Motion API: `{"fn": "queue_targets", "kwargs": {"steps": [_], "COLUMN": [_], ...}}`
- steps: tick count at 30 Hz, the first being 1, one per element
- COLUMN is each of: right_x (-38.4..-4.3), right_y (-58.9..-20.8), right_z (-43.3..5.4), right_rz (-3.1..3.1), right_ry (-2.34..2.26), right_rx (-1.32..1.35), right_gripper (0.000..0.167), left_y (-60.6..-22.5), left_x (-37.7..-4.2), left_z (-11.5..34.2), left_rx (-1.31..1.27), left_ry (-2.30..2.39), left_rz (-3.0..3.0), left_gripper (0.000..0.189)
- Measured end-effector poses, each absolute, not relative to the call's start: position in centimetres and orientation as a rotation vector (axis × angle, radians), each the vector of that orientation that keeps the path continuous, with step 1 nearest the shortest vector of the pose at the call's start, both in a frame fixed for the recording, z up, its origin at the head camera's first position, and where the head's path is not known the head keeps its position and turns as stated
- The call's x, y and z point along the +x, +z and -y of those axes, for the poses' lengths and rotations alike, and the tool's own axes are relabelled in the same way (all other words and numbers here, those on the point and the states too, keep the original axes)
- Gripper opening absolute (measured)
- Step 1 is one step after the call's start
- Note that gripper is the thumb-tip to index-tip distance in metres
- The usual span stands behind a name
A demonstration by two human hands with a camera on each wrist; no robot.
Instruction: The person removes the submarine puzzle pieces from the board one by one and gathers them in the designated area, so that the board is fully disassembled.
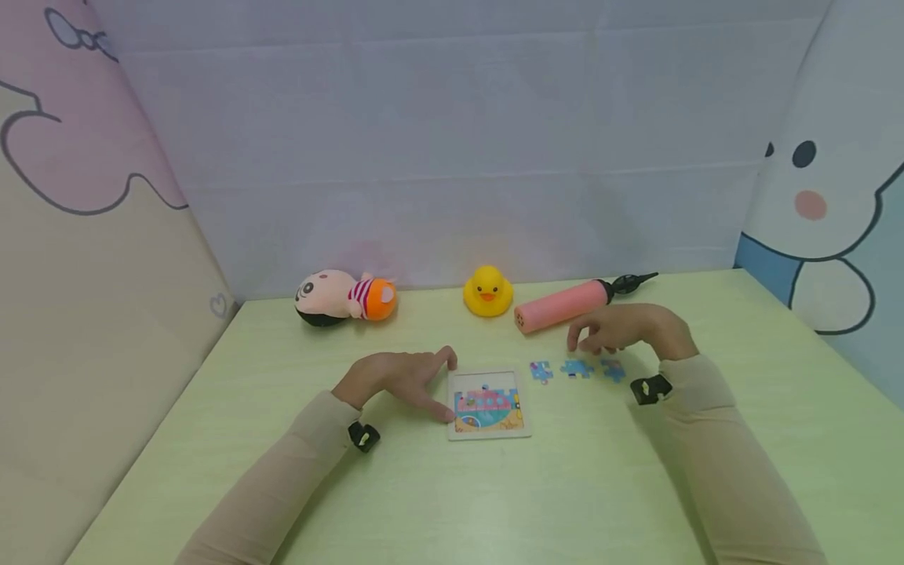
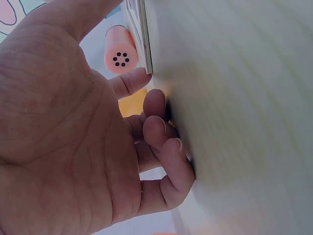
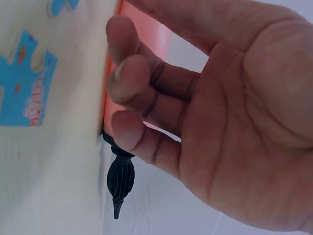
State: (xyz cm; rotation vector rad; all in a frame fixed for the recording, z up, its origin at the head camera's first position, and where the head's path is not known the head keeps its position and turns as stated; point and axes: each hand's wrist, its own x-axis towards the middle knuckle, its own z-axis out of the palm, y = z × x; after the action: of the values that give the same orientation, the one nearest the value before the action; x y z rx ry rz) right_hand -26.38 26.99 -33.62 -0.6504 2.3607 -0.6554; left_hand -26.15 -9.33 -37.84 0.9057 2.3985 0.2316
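A square jigsaw puzzle board (image 1: 490, 435) with a pale rim lies mid-table. Its picture is filled in below, with bare board along the top. My left hand (image 1: 410, 378) touches the board's left side, thumb near the lower corner and index finger at the upper one; the other fingers rest on the table, loosely bent. To the board's right lie three loose jigsaw pieces: a left one (image 1: 541, 372), a middle one (image 1: 577, 369) and a right one (image 1: 613, 369). Above them hovers my right hand (image 1: 621, 326), fingers loosely bent, holding nothing. In the right wrist view a blue piece (image 3: 24, 93) lies apart from the fingertips.
Along the back stand a plush doll (image 1: 346, 298) lying on its side, a yellow rubber duck (image 1: 488, 292) and a pink hand pump (image 1: 565, 306) with a black nozzle. The pump lies just behind my right hand. Cloth-covered walls (image 1: 452, 157) border the table.
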Motion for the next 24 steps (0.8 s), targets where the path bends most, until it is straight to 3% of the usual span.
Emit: {"fn": "queue_targets", "kwargs": {"steps": [24], "right_x": [-25.6], "right_y": [-33.1], "right_z": [-23.7], "right_rz": [-2.395], "right_ry": [-0.600], "right_rx": [-0.748], "right_gripper": [0.021], "left_y": [-38.2], "left_x": [-26.4], "left_z": [9.4], "left_rx": [0.886], "left_ry": [0.233], "left_rz": [-2.405], "left_gripper": [0.078]}}
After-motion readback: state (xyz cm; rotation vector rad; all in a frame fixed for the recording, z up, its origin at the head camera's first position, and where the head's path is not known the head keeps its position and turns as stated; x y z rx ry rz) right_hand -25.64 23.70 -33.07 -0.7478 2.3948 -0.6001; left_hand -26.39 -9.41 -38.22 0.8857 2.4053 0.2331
